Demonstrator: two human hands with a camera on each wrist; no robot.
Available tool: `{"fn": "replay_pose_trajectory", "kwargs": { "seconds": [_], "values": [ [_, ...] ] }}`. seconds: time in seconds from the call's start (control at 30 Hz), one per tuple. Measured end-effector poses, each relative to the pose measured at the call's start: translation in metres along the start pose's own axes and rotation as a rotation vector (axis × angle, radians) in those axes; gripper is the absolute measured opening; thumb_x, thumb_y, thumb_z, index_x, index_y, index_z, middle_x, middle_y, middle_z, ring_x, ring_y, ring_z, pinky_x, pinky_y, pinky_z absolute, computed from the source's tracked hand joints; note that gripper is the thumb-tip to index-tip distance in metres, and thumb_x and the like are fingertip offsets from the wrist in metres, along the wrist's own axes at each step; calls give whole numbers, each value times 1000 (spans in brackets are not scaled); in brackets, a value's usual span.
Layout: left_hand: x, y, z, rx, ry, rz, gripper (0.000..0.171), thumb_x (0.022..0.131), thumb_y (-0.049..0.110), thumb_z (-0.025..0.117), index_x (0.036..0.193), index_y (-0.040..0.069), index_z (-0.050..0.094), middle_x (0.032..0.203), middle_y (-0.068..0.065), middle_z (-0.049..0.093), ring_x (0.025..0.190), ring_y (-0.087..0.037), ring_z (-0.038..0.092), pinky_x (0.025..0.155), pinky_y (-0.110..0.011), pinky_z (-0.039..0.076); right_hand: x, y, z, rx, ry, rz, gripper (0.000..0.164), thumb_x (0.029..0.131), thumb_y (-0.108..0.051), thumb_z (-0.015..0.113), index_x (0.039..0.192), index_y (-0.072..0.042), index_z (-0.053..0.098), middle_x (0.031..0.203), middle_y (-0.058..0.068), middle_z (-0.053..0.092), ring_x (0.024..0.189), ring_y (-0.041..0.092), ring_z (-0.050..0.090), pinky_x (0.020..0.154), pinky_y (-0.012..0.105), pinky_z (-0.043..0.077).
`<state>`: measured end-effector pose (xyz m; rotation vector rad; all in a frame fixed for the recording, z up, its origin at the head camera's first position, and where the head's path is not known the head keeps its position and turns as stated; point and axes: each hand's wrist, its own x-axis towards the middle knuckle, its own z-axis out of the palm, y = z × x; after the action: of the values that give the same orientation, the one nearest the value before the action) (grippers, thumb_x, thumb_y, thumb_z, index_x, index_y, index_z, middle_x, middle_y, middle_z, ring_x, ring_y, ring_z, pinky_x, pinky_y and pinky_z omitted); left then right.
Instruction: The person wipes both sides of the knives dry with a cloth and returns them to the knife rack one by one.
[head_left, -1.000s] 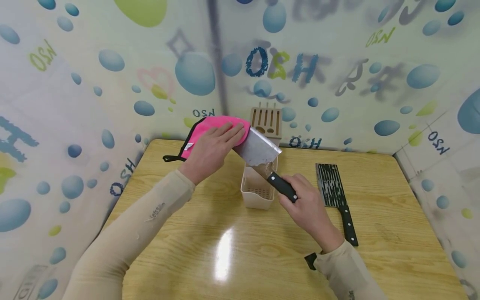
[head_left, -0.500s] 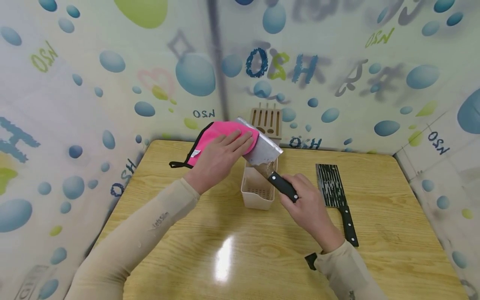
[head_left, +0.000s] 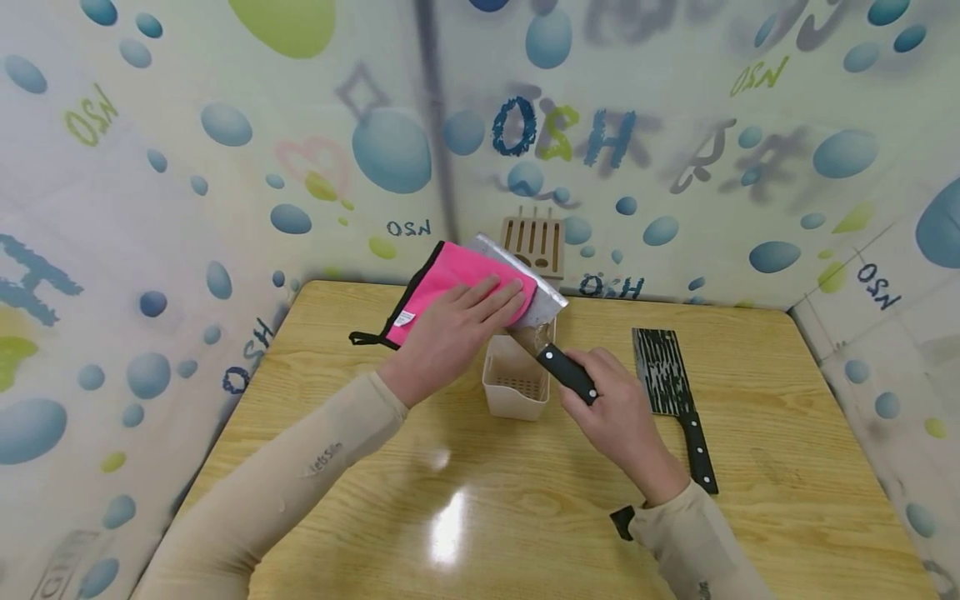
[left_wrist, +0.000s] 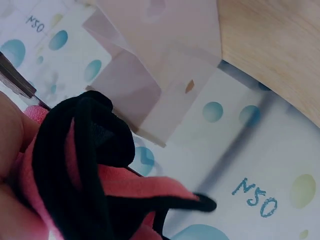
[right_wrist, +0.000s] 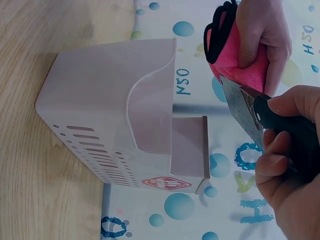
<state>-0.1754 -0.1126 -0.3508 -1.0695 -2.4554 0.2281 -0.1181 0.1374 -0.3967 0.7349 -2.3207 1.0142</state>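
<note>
My right hand (head_left: 611, 412) grips the black handle of a cleaver (head_left: 542, 313), fingers wrapped round it. The wide metal blade points up and left, held above the table. My left hand (head_left: 453, 337) holds a pink cloth (head_left: 435, 279) with black edging and a hanging loop, its fingers laid over the upper face of the blade. In the right wrist view the thumb pinches the cloth (right_wrist: 240, 65) from below, folding it round the blade. Much of the blade is hidden under cloth and fingers. The cloth bunches up close in the left wrist view.
A pale plastic knife holder (head_left: 517, 400) with a slotted brown top (head_left: 532, 242) stands behind and below the cleaver. To the right a second, black-patterned cleaver (head_left: 663, 371) lies flat on the wooden table (head_left: 360, 517). Printed walls (head_left: 645, 75) border the table.
My left hand has slid the cloth rightward and slightly down along the blade, toward the handle end, uncovering the blade's upper left corner. My right hand and the cleaver stay nearly still.
</note>
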Motion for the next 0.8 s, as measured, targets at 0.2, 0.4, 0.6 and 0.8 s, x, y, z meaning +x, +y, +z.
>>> {"fn": "replay_pose_trajectory", "kwargs": {
  "seconds": [0.2, 0.4, 0.6, 0.8],
  "values": [
    [0, 10, -4, 12, 6, 34, 67, 95, -5, 66, 157, 10, 46, 160, -5, 46, 147, -27, 45, 113, -40, 48, 1, 0, 0, 5, -5, 20, 32, 83, 1, 74, 114, 8, 70, 90, 14, 67, 70, 17, 57, 55, 31, 50],
    [0, 17, -6, 29, 15, 34, 69, 93, -5, 65, 157, 8, 44, 161, -7, 45, 148, -28, 44, 115, -39, 46, 2, -1, -2, 12, 0, 34, 31, 84, 2, 75, 114, 8, 70, 91, 16, 68, 72, 19, 59, 57, 33, 51],
    [0, 24, -8, 45, 59, 43, 67, 94, -3, 66, 156, 9, 46, 160, -6, 47, 145, -27, 48, 113, -37, 47, 2, -3, -2, 16, 9, 57, 29, 84, 2, 76, 112, 8, 71, 90, 15, 68, 73, 19, 59, 58, 34, 51],
    [-1, 30, -8, 45, 85, 56, 66, 94, -2, 66, 156, 10, 47, 160, -6, 47, 145, -27, 48, 114, -37, 46, 2, -2, -2, 14, 18, 67, 29, 84, 2, 76, 111, 8, 71, 89, 16, 68, 72, 19, 58, 57, 33, 49]
  ]
}}
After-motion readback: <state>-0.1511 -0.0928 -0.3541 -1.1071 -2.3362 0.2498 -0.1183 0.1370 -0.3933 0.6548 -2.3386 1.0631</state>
